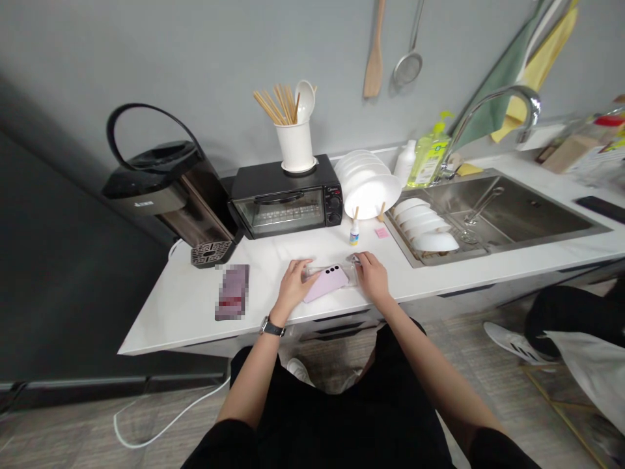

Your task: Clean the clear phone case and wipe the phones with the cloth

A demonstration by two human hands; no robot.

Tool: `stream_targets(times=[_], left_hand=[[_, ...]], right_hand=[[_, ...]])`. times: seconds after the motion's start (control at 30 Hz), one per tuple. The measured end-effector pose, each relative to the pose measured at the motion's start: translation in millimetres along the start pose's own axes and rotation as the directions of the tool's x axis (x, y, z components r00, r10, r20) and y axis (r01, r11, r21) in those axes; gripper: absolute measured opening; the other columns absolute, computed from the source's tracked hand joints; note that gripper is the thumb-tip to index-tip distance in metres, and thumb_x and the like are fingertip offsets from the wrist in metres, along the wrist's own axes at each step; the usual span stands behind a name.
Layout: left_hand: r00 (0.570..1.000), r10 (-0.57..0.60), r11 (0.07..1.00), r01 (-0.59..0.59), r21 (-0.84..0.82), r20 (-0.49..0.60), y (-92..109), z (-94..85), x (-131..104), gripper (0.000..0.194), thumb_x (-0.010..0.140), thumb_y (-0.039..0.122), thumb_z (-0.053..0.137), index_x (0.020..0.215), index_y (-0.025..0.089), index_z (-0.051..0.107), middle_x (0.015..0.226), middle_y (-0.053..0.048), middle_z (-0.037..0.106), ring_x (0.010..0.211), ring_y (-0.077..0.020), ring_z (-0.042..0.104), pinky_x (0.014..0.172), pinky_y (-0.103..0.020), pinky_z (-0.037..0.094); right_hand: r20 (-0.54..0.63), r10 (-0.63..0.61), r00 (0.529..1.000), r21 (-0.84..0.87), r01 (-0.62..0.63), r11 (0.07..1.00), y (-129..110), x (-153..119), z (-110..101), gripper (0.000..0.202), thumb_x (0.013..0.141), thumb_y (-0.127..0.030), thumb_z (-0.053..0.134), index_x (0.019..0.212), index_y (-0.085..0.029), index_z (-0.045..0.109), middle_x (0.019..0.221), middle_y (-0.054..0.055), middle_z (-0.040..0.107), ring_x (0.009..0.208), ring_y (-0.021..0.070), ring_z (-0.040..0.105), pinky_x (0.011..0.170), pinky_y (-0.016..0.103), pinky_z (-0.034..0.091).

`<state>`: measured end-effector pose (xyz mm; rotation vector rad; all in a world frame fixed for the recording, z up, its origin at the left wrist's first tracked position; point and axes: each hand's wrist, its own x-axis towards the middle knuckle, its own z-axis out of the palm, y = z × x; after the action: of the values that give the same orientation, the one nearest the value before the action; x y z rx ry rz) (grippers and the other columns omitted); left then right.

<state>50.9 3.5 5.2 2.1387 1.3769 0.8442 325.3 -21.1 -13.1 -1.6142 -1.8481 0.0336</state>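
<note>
A lilac phone (pixel 326 284) with three dark camera lenses lies back up near the counter's front edge. Beneath and around it shows a see-through phone case (pixel 350 272), its outline hard to follow. My left hand (pixel 291 285), with a dark watch at the wrist, grips the left side, its thumb on the phone. At the right end, the curled fingers of my right hand (pixel 371 276) pinch the clear case. Behind them stand a small white bottle (pixel 354 234) with a coloured label and a pink sticky note (pixel 381 232).
A pixelated purple item (pixel 233 292) lies left. Behind are a water dispenser (pixel 170 195), a toaster oven (pixel 283 202) topped by a chopstick holder (pixel 295 146), and racked plates (pixel 371 192). A sink (pixel 527 208) with bowls is right. Another person's shoe (pixel 512 340) shows below.
</note>
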Motion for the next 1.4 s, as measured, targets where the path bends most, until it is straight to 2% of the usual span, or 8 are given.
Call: stream_targets(times=[0.17,0.33,0.43,0.7,0.93,1.03,1.23,1.4], left_hand=[[0.971,0.149,0.986,-0.161,0.05,0.184,-4,-6.6,-26,0.098,0.083,0.045,0.086,0.163,0.026,0.033,0.166,-0.015,0.043,0.154,-0.0336,0.041,0.128,-0.052,0.037],[0.989,0.137,0.981,-0.144,0.131,0.058,0,3.5,-42,0.083,0.09,0.037,0.08,0.16,0.027,0.037,0.158,-0.013,0.053,0.146,-0.032,0.05,0.124,-0.052,0.042],[0.994,0.112,0.987,-0.112,0.117,0.006,2,6.4,-46,0.084,0.088,0.038,0.083,0.159,0.027,0.038,0.155,-0.013,0.054,0.144,-0.0325,0.053,0.123,-0.051,0.043],[0.996,0.063,0.996,-0.058,-0.074,0.062,-2,-0.4,-48,0.098,0.088,0.033,0.081,0.167,0.029,0.024,0.153,-0.013,0.058,0.142,-0.0303,0.057,0.122,-0.049,0.045],[0.999,-0.027,0.997,0.03,-0.075,0.037,-4,0.6,-51,0.104,0.088,0.012,0.068,0.172,0.029,0.009,0.163,-0.014,0.049,0.143,-0.0295,0.057,0.115,-0.043,0.051],[0.999,-0.014,0.994,0.018,-0.112,0.038,-1,0.1,-50,0.108,0.087,0.015,0.072,0.172,0.03,0.007,0.155,-0.013,0.057,0.138,-0.0276,0.061,0.113,-0.041,0.052],[0.999,0.0,0.993,0.005,-0.121,0.04,-2,1.9,-47,0.119,0.083,0.031,0.086,0.171,0.032,0.007,0.146,-0.009,0.064,0.133,-0.0266,0.063,0.114,-0.041,0.05],[0.999,0.004,0.994,0.002,-0.11,0.051,-5,1.3,-48,0.111,0.084,0.027,0.084,0.171,0.029,0.015,0.157,-0.012,0.057,0.141,-0.0283,0.059,0.118,-0.041,0.048]], right_hand=[[-0.139,0.089,0.986,-0.023,-0.093,0.995,-12,-7,-4,0.031,0.105,-0.027,0.046,0.12,-0.018,0.071,0.122,0.016,0.066,0.11,0.0309,0.061,0.095,0.043,0.053],[0.029,0.049,0.998,0.071,-0.051,0.996,-48,-15,8,0.045,0.103,-0.028,0.051,0.148,-0.022,0.056,0.116,0.011,0.072,0.105,0.0287,0.067,0.09,0.041,0.058],[0.053,-0.022,0.998,0.083,0.017,0.996,-60,-29,9,0.042,0.105,-0.033,0.052,0.145,-0.023,0.059,0.125,0.011,0.073,0.118,0.0313,0.065,0.101,0.046,0.057],[0.123,-0.13,0.984,0.004,0.131,0.991,-66,-46,11,0.061,0.107,-0.048,0.052,0.16,-0.017,0.046,0.165,0.017,0.048,0.156,0.0399,0.039,0.125,0.068,0.033],[0.3,-0.426,0.854,0.26,0.356,0.898,-117,-52,25,0.065,0.103,-0.055,0.06,0.158,-0.021,0.049,0.159,0.013,0.056,0.154,0.0315,0.046,0.128,0.059,0.036],[0.286,-0.425,0.859,0.253,0.361,0.898,-104,-60,15,0.058,0.106,-0.049,0.056,0.158,-0.023,0.049,0.158,0.01,0.058,0.151,0.0275,0.05,0.126,0.054,0.041],[0.182,-0.163,0.97,0.007,0.165,0.986,-52,-44,1,0.059,0.108,-0.045,0.053,0.161,-0.02,0.046,0.162,0.014,0.052,0.152,0.0349,0.047,0.125,0.061,0.039],[0.253,-0.299,0.92,0.086,0.287,0.954,-89,-39,20,0.071,0.104,-0.055,0.057,0.162,-0.016,0.044,0.162,0.017,0.051,0.155,0.0364,0.043,0.128,0.066,0.031]])
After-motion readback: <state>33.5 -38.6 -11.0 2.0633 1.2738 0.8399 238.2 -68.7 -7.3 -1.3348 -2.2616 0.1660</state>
